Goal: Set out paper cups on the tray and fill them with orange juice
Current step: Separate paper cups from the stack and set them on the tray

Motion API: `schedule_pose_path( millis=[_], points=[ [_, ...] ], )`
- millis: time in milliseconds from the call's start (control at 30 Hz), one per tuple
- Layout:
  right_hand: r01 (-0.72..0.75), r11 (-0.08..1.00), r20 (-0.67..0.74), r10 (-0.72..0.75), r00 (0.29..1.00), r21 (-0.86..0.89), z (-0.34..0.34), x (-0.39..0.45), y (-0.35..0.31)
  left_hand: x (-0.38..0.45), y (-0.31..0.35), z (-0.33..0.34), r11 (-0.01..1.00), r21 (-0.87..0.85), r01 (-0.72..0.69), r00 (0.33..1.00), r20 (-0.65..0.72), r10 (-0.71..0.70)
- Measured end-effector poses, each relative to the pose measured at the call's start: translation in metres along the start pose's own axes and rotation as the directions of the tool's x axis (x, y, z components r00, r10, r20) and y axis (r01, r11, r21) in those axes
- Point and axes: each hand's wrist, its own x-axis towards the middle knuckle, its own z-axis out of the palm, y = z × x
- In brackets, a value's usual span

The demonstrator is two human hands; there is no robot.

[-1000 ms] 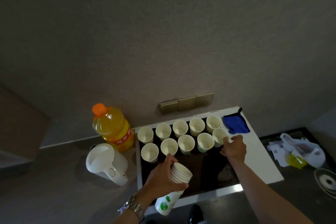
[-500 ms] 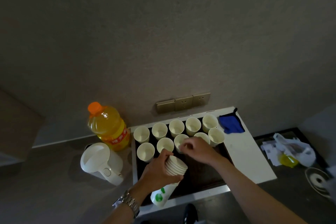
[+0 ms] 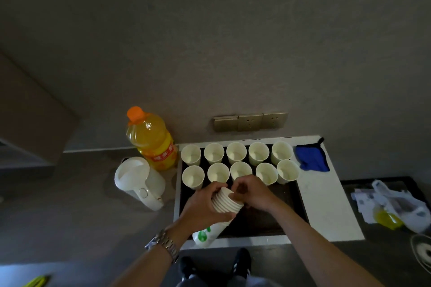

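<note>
While the left hand [image 3: 205, 211] grips the nested stack of white paper cups [image 3: 225, 201], the right hand [image 3: 250, 191], pinching the top rim, should twist one cup free for the black tray [image 3: 268, 221].

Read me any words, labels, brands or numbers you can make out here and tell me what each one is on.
Juice bottle: red band on its yellow label carries pale characters, too blurred to read.
Cup stack: green marks on the bottom cup, too blurred to tell whether they are text.
Papers by the plastic bag: any print is too small to read.
Nothing else shows text.
</note>
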Motion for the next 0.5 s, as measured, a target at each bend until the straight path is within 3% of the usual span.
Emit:
schedule_pose_path(
  millis=[200,500],
  points=[
    [0.071,0.996,0.019,-0.07,0.997,-0.048,0.005,0.0,0.002,-0.014,0.005,0.003,1.0,-0.016,0.026,0.999,-0.041,-0.026],
    [0.023,0.999,0.023,-0.022,0.999,-0.023,0.031,-0.004,-0.023,-0.034,-0.014,-0.017,0.999,-0.012,0.03,0.999,-0.045,-0.03]
  ],
)
